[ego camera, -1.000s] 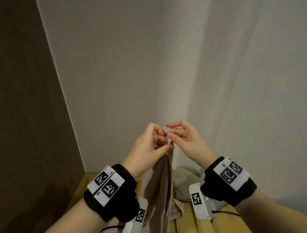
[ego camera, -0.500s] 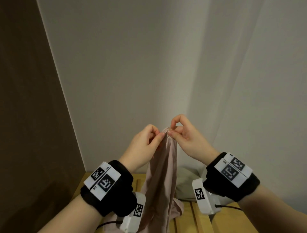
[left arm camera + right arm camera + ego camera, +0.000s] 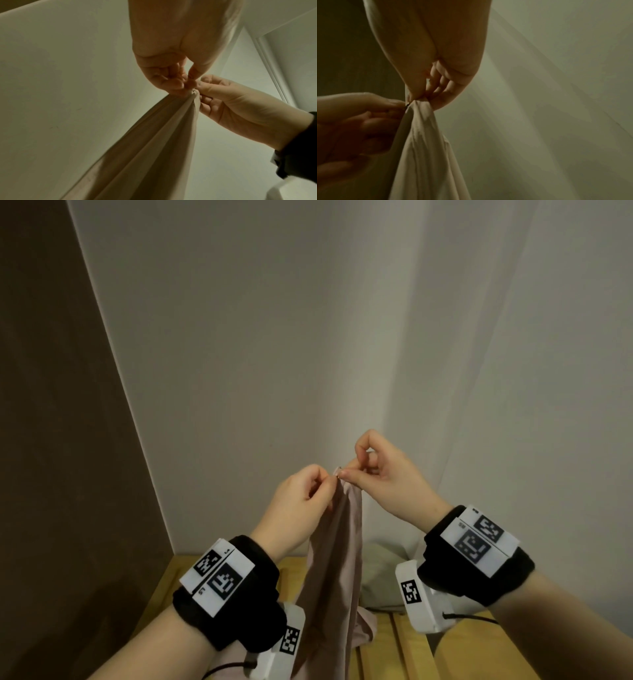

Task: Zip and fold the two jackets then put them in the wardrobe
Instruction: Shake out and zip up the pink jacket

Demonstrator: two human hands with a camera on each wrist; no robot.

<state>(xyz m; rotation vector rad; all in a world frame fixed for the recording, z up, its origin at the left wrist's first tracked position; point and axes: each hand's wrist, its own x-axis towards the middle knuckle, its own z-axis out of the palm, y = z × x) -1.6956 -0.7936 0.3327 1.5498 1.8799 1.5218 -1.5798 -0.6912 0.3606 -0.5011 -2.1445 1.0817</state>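
The dusty-pink thin fabric jacket (image 3: pixel 337 559) hangs lengthwise, its long axis near vertical, from a pinched top point down to the slatted pale wooden counter (image 3: pixel 383 648), where its lower end lies crumpled near the back edge. The left hand (image 3: pixel 298 501) pinches the top of the cloth between thumb and curled fingers (image 3: pixel 173 82); the right hand (image 3: pixel 383 477) pinches the same spot from the other side, thumb and forefinger closed on it, the 2 hands touching. A small dark metal bit (image 3: pixel 407 104), perhaps the zip, shows at the pinch. A pale green crumpled garment (image 3: pixel 383 573) lies at the counter's back edge, just beside the pink one. Both black wristbands carry white tags with square black codes (image 3: pixel 224 577); small characters beside them are too small to read.
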